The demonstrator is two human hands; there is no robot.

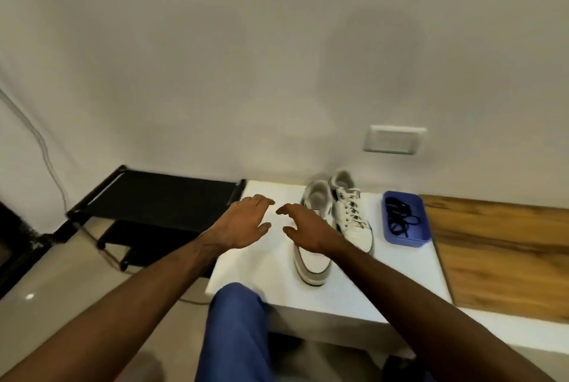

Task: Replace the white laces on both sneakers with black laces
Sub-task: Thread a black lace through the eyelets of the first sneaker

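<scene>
while the right hand (pixel 304 232) hides its laces, 1 sneaker (pixel 312 261) shows its toe.

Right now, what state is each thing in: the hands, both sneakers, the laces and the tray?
Left hand: open, fingers spread, holding nothing.
Right hand: open, fingers spread, above the near sneaker, holding nothing.
Near sneaker: upright on the white table, lacing hidden by the right hand.
Far sneaker: upright, white laces still threaded.
Black laces: loose, bundled in the tray.
Blue tray: upright beside the sneakers.

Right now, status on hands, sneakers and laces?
Both hands open, left, right, holding nothing. Sneakers still white-laced. Black laces in blue tray. Nothing blocking.
</scene>
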